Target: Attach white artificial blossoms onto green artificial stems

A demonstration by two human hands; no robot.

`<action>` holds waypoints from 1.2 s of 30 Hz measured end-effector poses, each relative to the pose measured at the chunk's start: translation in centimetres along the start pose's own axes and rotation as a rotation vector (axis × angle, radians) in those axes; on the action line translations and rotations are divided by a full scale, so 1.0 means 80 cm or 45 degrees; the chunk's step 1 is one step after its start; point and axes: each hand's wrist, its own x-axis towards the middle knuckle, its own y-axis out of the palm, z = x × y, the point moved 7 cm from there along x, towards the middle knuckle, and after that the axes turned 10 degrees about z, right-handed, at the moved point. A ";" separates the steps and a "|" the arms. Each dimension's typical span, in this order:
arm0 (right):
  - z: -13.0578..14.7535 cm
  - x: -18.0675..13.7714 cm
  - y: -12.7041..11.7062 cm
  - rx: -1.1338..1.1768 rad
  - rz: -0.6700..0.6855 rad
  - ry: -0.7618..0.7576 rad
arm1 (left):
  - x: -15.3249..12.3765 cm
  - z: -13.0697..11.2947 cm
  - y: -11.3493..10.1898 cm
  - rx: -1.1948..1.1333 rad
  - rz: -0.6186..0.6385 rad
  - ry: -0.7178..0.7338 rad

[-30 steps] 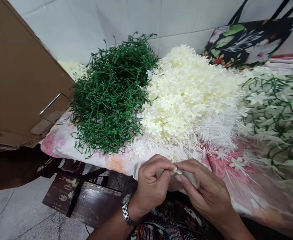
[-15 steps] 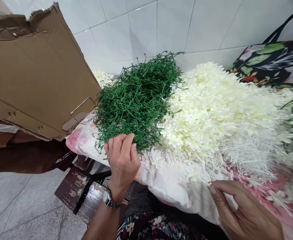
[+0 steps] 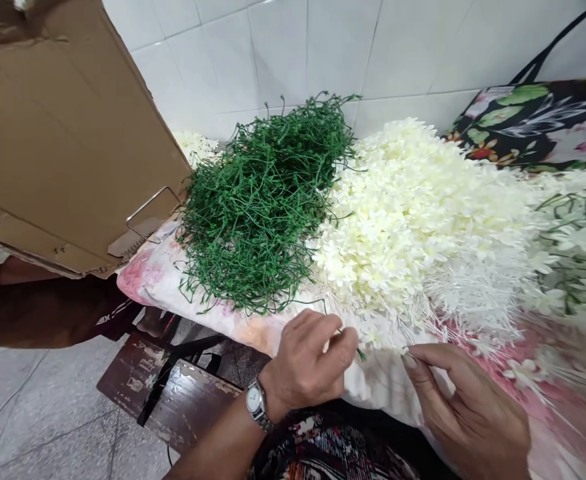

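Note:
My left hand (image 3: pixel 315 357), with a watch on the wrist, is closed on a thin green plastic stem (image 3: pixel 361 355), whose tip pokes out past the fingers. To its right, my right hand (image 3: pixel 467 407) pinches a tiny white piece between thumb and forefinger; it looks like the end of an artificial flower, mostly hidden. Beyond my left hand lies a tangled heap of green stems (image 3: pixel 253 213). A big pile of cream-white artificial flowers (image 3: pixel 397 207) spreads to the right of it, with thin white stalks (image 3: pixel 477 300) at its front.
A cardboard sheet (image 3: pixel 67 140) with a wire handle stands at the left. Flowers and stems rest on a floral cloth (image 3: pixel 147 277) against a tiled wall (image 3: pixel 323 47). A floral bag (image 3: pixel 537 123) leans at the back right. Another person's leg (image 3: pixel 47 307) and a wooden stool (image 3: pixel 183 400) are at lower left.
My left hand has left the green heap and moved right and toward me, bringing a green stem close to my right hand. My right hand keeps its pinch; the view has shifted slightly.

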 end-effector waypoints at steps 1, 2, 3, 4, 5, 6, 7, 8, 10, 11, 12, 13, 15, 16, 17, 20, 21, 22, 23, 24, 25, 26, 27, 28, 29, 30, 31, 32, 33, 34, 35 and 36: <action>0.002 0.001 -0.002 0.001 -0.020 0.008 | -0.001 -0.007 0.013 -0.029 0.106 0.003; 0.004 0.003 -0.005 0.007 -0.037 0.006 | -0.004 -0.012 0.024 -0.048 0.210 0.002; 0.005 0.004 -0.006 0.018 -0.042 -0.002 | -0.007 -0.016 0.034 -0.057 0.311 -0.004; 0.006 0.004 -0.006 0.030 -0.048 -0.007 | -0.011 -0.019 0.042 -0.060 0.396 -0.010; 0.006 0.004 -0.007 0.043 -0.051 -0.008 | -0.015 -0.022 0.047 -0.065 0.454 -0.010; 0.005 0.004 -0.007 0.053 -0.054 -0.005 | -0.018 -0.023 0.049 -0.077 0.477 -0.011; 0.004 0.004 -0.006 0.061 -0.060 0.000 | -0.022 -0.024 0.047 -0.097 0.465 -0.012; 0.002 0.003 -0.006 0.066 -0.067 0.005 | -0.025 -0.024 0.043 -0.123 0.421 -0.018; 0.001 0.002 -0.006 0.072 -0.077 0.010 | -0.031 -0.017 0.031 -0.177 0.292 -0.072; 0.001 0.002 -0.007 0.072 -0.082 0.008 | -0.034 -0.011 0.026 -0.201 0.229 -0.123; 0.001 0.002 -0.007 0.070 -0.085 0.003 | -0.036 -0.004 0.021 -0.229 0.182 -0.183; 0.002 0.003 -0.008 0.065 -0.083 -0.001 | -0.038 0.003 0.018 -0.265 0.157 -0.243; 0.004 0.005 -0.008 0.057 -0.076 -0.009 | -0.038 0.012 0.017 -0.359 0.154 -0.334; 0.004 0.005 -0.008 0.056 -0.070 -0.012 | -0.035 0.013 0.019 -0.416 0.170 -0.353; 0.005 0.006 -0.008 0.059 -0.062 -0.012 | -0.031 0.011 0.021 -0.473 0.186 -0.349; 0.004 0.006 -0.007 0.085 -0.054 -0.005 | -0.013 -0.009 0.026 -0.599 0.217 -0.229; 0.003 0.006 -0.007 0.100 -0.052 0.007 | -0.007 -0.019 0.030 -0.616 0.252 -0.171; 0.001 0.006 -0.007 0.121 -0.052 0.029 | -0.002 -0.027 0.033 -0.616 0.285 -0.114; -0.002 0.005 -0.007 0.150 -0.051 0.058 | 0.002 -0.035 0.036 -0.603 0.317 -0.063; -0.005 0.004 -0.007 0.184 -0.049 0.095 | 0.005 -0.040 0.039 -0.580 0.338 -0.025; -0.008 0.002 -0.007 0.224 -0.043 0.137 | 0.006 -0.044 0.040 -0.552 0.343 0.007; -0.012 0.001 -0.007 0.270 -0.036 0.180 | 0.006 -0.046 0.041 -0.527 0.338 0.032; -0.016 -0.001 -0.007 0.320 -0.026 0.222 | 0.006 -0.047 0.041 -0.505 0.328 0.053; -0.020 -0.003 -0.007 0.377 -0.013 0.263 | 0.005 -0.047 0.041 -0.488 0.321 0.075; -0.024 -0.005 -0.006 0.443 0.003 0.304 | 0.004 -0.047 0.041 -0.474 0.320 0.096; -0.027 -0.006 -0.005 0.514 0.021 0.341 | 0.004 -0.048 0.041 -0.462 0.323 0.116; -0.030 -0.007 -0.004 0.588 0.039 0.372 | 0.003 -0.048 0.041 -0.452 0.327 0.134; -0.032 -0.008 -0.003 0.658 0.053 0.395 | 0.003 -0.048 0.041 -0.446 0.328 0.147; -0.033 -0.009 -0.002 0.721 0.067 0.411 | 0.003 -0.048 0.041 -0.445 0.324 0.154; -0.034 -0.008 -0.001 0.774 0.084 0.418 | 0.003 -0.048 0.039 -0.451 0.311 0.160; -0.033 -0.008 -0.001 0.818 0.102 0.419 | 0.004 -0.049 0.037 -0.465 0.289 0.166; -0.033 -0.006 -0.001 0.852 0.121 0.414 | 0.004 -0.049 0.035 -0.484 0.265 0.169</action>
